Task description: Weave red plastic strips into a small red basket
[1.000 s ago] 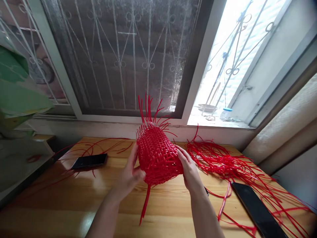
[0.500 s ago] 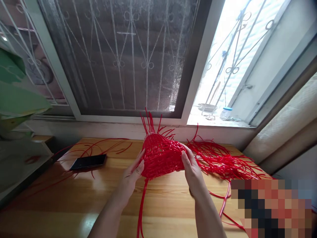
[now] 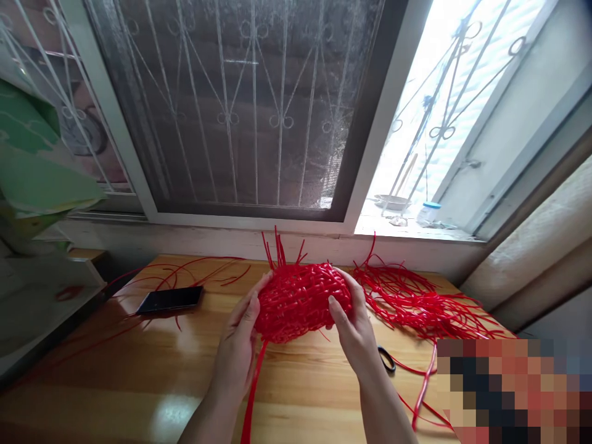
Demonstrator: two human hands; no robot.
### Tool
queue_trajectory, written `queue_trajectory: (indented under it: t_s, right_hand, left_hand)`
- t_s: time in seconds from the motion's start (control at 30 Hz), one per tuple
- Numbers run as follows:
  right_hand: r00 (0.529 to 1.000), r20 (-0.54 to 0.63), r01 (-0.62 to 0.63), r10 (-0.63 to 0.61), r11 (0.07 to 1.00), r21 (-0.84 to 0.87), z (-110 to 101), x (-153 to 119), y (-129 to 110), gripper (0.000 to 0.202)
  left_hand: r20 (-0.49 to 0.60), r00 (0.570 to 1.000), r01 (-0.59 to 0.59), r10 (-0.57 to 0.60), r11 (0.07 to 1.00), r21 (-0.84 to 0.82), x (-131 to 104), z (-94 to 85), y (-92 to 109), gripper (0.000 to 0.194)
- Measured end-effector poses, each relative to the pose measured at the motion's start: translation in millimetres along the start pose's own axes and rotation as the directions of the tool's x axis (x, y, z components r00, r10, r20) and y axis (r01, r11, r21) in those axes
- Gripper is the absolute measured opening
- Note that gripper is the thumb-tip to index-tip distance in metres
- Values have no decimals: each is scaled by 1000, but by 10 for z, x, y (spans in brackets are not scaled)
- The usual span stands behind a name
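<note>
Both hands are gripping the red woven piece [image 3: 300,302], and I'm getting a pretty decent look at it from my remote seat. The left hand [image 3: 240,330] is cupping one side, thumb lying along the near edge. The right hand [image 3: 356,327] is wrapping around the other side, with its thumb pressing on the face turned toward me. So neither grip is spread wide; they're both closing on the weave. The piece is sitting in the middle of my view, over the wooden table [image 3: 305,394], though I can't tell if its far side is touching the wood. A few loose ends [image 3: 280,254] are sticking up behind it, and a long red tail [image 3: 253,398] is trailing down past the left wrist.

Off to the right, a messy heap of red strands [image 3: 411,302] is sprawling over the table, and a black loop [image 3: 392,370] is lying just beside the right wrist; I'm not making out what it belongs to. Over on the left, a black phone [image 3: 171,300] is lying flat with thin red strands poking out around it. The bottom right corner is coming through pixelated for me.
</note>
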State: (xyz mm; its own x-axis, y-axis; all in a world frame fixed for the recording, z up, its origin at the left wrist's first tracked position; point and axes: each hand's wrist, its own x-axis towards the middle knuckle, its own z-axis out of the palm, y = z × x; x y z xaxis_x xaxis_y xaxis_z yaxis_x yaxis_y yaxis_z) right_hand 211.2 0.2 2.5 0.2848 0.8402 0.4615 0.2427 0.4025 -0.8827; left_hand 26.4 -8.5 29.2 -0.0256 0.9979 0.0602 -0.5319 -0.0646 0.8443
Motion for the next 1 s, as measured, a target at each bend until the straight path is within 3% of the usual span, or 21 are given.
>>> queue_trajectory:
  t_s: [0.1,0.23,0.33,0.4,0.47,0.53,0.6,0.67,0.73,0.8,0.83,0.87,0.9,0.97,1.0]
  right_hand:
    - [998,-15,-55,55,998,-39,0,20,25,59]
    - [988,-116,-97,105,993,69,-30,117,99,57]
    - [966,-188,-154,179,978,139,-63,178,101,59]
    - [956,-199,-192,214,973,126,-75,188,68,59]
    - [958,-171,-223,230,973,59,-72,181,28,60]
    - [966,-117,-236,230,971,-40,-60,167,-1,64]
    - [976,-27,-220,218,965,-144,-58,152,-10,64]
    - [973,89,-186,213,952,-242,-88,137,-10,60]
    - [979,119,-116,168,928,-355,-150,116,-29,52]
    - [998,20,61,-58,885,-461,-221,79,-99,42]
    - [975,-19,185,-223,850,-494,-248,53,-157,36]
    - [922,-7,332,-386,802,-496,-263,20,-228,32]
    - [869,68,465,-490,764,-448,-264,-18,-306,29]
    - [773,320,618,-547,762,-191,-220,-98,-454,35]
    - [745,391,617,-540,780,-99,-181,-134,-511,34]
  left_hand:
    - [-2,1000,15,-15,1000,-7,-51,52,-40,63]
    - [58,998,13,-14,1000,28,-81,42,-180,52]
    - [205,979,-23,-2,993,119,-110,23,-240,50]
    - [328,943,-116,46,974,196,-138,6,-264,58]
    - [420,899,-257,123,925,279,-161,-13,-296,79]
    - [425,883,-358,198,870,339,-170,-30,-333,90]
    - [356,893,-402,275,844,355,-158,-39,-353,77]
    - [312,880,-456,357,819,350,-128,-44,-338,53]
    - [350,848,-511,399,791,336,-89,-50,-297,34]
    - [420,823,-528,383,789,314,-54,-62,-256,24]
    - [443,817,-523,369,797,302,-42,-69,-243,22]
    - [457,814,-517,358,806,290,-35,-75,-238,23]
    - [462,815,-508,349,815,280,-33,-79,-240,24]
    - [454,827,-485,331,829,278,-44,-82,-258,26]
    - [445,836,-471,320,835,285,-54,-81,-270,26]
